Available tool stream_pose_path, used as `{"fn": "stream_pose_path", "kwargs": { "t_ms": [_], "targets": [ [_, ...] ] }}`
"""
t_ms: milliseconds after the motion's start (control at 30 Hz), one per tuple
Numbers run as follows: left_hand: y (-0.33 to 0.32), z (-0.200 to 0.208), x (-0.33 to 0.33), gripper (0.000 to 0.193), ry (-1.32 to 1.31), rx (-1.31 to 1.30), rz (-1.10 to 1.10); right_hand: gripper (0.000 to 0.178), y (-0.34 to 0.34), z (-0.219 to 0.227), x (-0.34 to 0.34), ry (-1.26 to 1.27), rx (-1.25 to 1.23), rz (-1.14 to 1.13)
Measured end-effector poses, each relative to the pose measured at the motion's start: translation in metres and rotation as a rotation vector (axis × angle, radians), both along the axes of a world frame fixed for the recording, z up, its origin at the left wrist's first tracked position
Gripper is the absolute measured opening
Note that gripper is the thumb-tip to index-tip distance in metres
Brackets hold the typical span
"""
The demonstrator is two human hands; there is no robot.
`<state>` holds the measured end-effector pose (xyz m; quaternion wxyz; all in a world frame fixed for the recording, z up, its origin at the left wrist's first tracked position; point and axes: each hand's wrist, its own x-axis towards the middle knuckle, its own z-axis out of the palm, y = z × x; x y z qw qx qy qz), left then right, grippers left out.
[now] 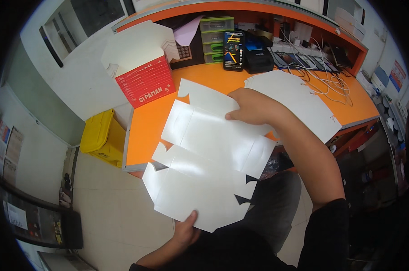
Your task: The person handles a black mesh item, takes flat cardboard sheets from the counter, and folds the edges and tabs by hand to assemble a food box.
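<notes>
A flat white die-cut box blank [200, 158], glossy and creased with notched flaps, is held tilted between my two hands, over the desk's front edge and my lap. My left hand [186, 231] grips its near edge, thumb on top and fingers hidden beneath. At the far right edge my right hand [251, 107] is closed on the sheet, its thumb pressing the white face. To the right on the orange desk lie more white blanks [294, 99]. A stack of red-and-white folded boxes [146, 83] stands at the back left, white flaps raised.
A phone [233, 50] stands upright at the back, beside green-fronted drawers [217, 38] and a black device [258, 56]. White cables [326, 81] tangle over the orange desk [143, 135] at the right. A yellow bin [104, 135] stands on the floor at the left.
</notes>
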<state>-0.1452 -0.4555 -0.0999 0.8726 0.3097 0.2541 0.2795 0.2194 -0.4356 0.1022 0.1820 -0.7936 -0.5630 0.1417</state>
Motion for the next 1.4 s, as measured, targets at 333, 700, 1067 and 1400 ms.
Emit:
{"fn": "stream_pose_path", "kwargs": {
  "t_ms": [333,700,1067,1400],
  "targets": [
    [0.000,0.003,-0.009,0.036,0.020,0.520,-0.396,0.045,0.062,-0.028,-0.021,-0.155,-0.100,0.073],
    [0.005,0.015,0.002,0.040,0.089,0.753,-0.529,0.041,0.037,-0.063,-0.074,-0.375,0.049,0.114],
    [0.012,0.038,0.007,0.041,0.255,0.828,-0.722,0.084,0.022,-0.090,-0.079,-0.370,0.115,0.336],
    [-0.015,0.046,0.008,0.040,0.304,0.727,-0.386,0.082,0.022,-0.074,-0.088,-0.388,-0.023,0.297]
  ]
}}
